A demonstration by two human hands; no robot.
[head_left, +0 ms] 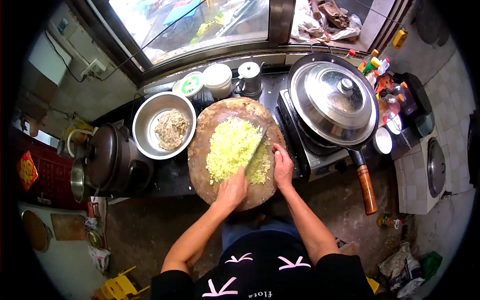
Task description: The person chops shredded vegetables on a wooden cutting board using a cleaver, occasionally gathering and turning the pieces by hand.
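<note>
Black shirt (pixel 300 272) of the person lies nearest to the camera, and both bare arms reach from it to a round wooden board (pixel 201 132). On this board is a wide heap of finely chopped vegetable (pixel 227 150), pale yellow-green, with a smaller part of it to the right of the knife (pixel 257 146). The left hand (pixel 233 190) has its fingers curled tightly around the knife's handle; the blade points away from the body and stands between the two parts. The right hand (pixel 283 167) is at the right edge of the board, with fingers rather straight and no thing visible in them. Whether they press on the wood, I cannot tell.

For good work, I think the blade should meet the board flat along its edge, with short and even strokes, so that the pieces become equal. The heap should be gathered toward the middle, because some bits lie close to the near rim. Most important, in my judgement, the right fingertips should keep well away from the blade, which is near them.
</note>
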